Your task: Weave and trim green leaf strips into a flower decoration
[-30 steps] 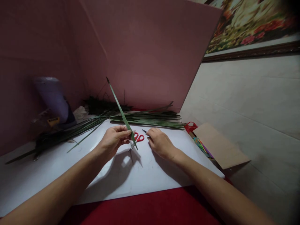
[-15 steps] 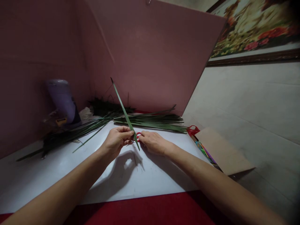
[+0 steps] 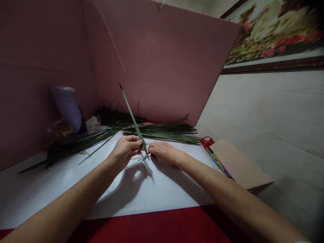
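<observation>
My left hand (image 3: 124,149) is closed, pinching a long green leaf strip (image 3: 134,120) near its lower end between thumb and fingers. The strip slants up and to the left, ending in a dark tip. Close beside it, my right hand (image 3: 164,152) is curled over red-handled scissors (image 3: 149,150). Most of the handle is hidden by the fingers, and the blades point left, passing behind the strip's lower end. Both hands are just over the white tabletop sheet (image 3: 152,199).
Behind the hands lies a bundle of green leaf strips (image 3: 167,132), with more leaves (image 3: 83,143) to the left. A purple bottle (image 3: 67,108) stands back left. An open cardboard box (image 3: 240,165) holding colourful items sits at right. A pink panel (image 3: 157,60) rises behind.
The scissors have turned slightly, their blades now lower and the red loops more covered by my right hand. My left hand and the leaf strip have shifted slightly left.
</observation>
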A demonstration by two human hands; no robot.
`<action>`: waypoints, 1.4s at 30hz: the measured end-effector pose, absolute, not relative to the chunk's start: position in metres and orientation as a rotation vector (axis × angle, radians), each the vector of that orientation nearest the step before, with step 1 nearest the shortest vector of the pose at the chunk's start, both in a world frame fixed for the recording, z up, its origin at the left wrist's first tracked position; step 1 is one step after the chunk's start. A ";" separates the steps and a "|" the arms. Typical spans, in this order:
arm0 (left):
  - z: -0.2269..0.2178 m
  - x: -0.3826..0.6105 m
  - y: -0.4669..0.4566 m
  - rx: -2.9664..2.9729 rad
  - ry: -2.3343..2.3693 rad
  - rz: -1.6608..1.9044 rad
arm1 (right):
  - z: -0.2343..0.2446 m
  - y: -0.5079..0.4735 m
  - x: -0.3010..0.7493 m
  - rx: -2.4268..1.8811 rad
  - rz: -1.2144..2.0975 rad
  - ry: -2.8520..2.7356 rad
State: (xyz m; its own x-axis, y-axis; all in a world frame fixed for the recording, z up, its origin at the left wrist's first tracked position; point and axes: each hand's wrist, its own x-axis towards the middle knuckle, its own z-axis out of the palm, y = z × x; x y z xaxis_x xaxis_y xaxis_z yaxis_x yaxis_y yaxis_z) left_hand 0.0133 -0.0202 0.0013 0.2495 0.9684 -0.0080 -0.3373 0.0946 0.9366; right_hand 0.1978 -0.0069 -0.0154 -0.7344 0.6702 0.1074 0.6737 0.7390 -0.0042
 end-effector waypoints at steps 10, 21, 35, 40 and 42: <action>0.005 0.004 -0.014 0.969 0.768 1.194 | 0.002 -0.020 0.225 -1.319 0.243 -2.482; -0.003 0.010 -0.017 1.014 0.692 1.121 | -0.002 -0.087 0.202 -0.967 1.428 -1.541; -0.008 0.013 -0.018 1.083 0.735 1.096 | -0.030 -0.087 0.198 -0.979 1.589 -1.468; -0.010 0.013 -0.018 1.083 0.733 1.083 | -0.026 -0.089 0.197 -0.980 1.620 -1.431; -0.011 0.013 -0.018 1.087 0.727 1.084 | -0.026 -0.089 0.197 -0.993 1.636 -1.412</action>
State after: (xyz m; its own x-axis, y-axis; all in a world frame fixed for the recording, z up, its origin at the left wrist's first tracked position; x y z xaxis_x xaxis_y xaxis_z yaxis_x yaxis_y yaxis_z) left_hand 0.0134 -0.0179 -0.0111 0.3346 0.9417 0.0359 -0.3239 0.0791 0.9428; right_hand 0.1972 -0.0890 -0.0257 -0.4222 0.9026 -0.0840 -0.0488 -0.1151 -0.9922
